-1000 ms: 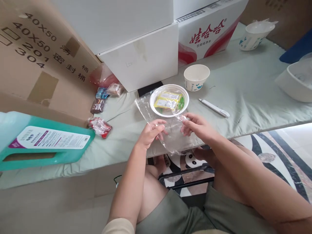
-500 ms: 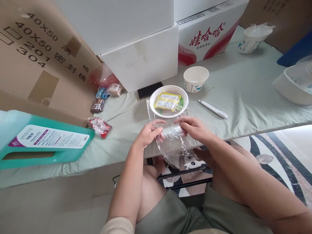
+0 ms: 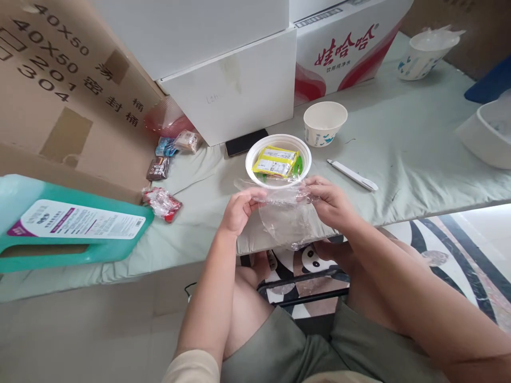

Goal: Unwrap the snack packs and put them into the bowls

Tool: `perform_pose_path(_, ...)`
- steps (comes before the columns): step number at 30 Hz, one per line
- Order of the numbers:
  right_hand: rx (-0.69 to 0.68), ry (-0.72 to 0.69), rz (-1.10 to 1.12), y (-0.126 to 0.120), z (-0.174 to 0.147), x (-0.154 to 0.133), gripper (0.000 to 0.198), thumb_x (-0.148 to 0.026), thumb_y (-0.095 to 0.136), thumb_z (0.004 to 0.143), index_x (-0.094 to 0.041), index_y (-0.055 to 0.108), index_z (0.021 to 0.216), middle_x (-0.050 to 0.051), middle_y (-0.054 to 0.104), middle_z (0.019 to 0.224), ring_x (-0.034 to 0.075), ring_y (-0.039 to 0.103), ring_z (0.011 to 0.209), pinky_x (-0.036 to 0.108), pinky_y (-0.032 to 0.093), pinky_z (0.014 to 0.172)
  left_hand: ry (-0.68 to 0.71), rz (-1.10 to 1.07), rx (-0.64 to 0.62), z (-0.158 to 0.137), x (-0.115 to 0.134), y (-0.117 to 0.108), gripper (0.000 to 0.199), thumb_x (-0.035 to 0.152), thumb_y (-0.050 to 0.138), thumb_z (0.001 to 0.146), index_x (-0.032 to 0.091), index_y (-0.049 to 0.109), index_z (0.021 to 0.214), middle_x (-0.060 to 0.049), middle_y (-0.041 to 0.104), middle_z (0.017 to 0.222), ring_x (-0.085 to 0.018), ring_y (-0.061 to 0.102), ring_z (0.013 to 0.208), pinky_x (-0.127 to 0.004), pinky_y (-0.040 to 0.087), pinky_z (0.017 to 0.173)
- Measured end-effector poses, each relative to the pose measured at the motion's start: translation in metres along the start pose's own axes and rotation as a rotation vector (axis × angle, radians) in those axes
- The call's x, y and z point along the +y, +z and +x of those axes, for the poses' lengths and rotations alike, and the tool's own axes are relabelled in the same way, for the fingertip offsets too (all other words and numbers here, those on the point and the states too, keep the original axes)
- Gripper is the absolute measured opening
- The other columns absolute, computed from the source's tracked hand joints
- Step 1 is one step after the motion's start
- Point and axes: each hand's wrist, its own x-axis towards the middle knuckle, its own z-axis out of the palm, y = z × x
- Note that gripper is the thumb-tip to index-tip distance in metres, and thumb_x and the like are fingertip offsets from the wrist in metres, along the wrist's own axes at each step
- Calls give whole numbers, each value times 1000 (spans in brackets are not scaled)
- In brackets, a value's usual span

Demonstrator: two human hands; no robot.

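"Where's the clear plastic film (image 3: 289, 217)?"
"At the counter's (image 3: 403, 199) front edge, its lower part hanging limp."
"And the fingers?"
"Left hand (image 3: 238, 211) and right hand (image 3: 333, 205) both pinch its bunched upper edge, near the white bowl (image 3: 249, 160)."
"How will it handle?"
"Probably light, soft, slippery, easily torn; hold the gathered folds."

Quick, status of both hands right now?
Left hand: closed, pinching the near-left part of the clear plastic film.
Right hand: closed, pinching the same film at its right side.
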Motion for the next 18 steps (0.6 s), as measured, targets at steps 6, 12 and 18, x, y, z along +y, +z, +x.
perform_pose_path(6, 7, -208, -257, 3, -5, 9, 35, -6, 51, 84, -27, 79, 87, 6, 64, 96, 18, 62, 85, 33, 54, 74, 33, 44, 168, 6, -3, 1, 56, 72, 75, 66, 16, 72, 69, -8, 75, 78, -21, 71, 74, -30, 55, 67)
perform_pose_path(12, -50, -275, -339, 8, -8, 5, 40, -5, 50, 82, -30, 80, 89, 6, 64, 96, 20, 60, 88, 37, 53, 77, -39, 58, 323, 9, -4, -2, 53, 66, 80, 62, 16, 65, 56, -6, 68, 66, -15, 64, 61, -23, 46, 53)
perform_pose_path(18, 164, -40, 110, -8, -2, -1, 23, -22, 55, 91, -32, 74, 99, 5, 63, 111, 23, 62, 109, 45, 50, 99, -60, 46, 6, -1, 9, -9, 48, 24, 91, 53, 19, 69, 96, -6, 66, 122, -14, 69, 81, -25, 56, 65)
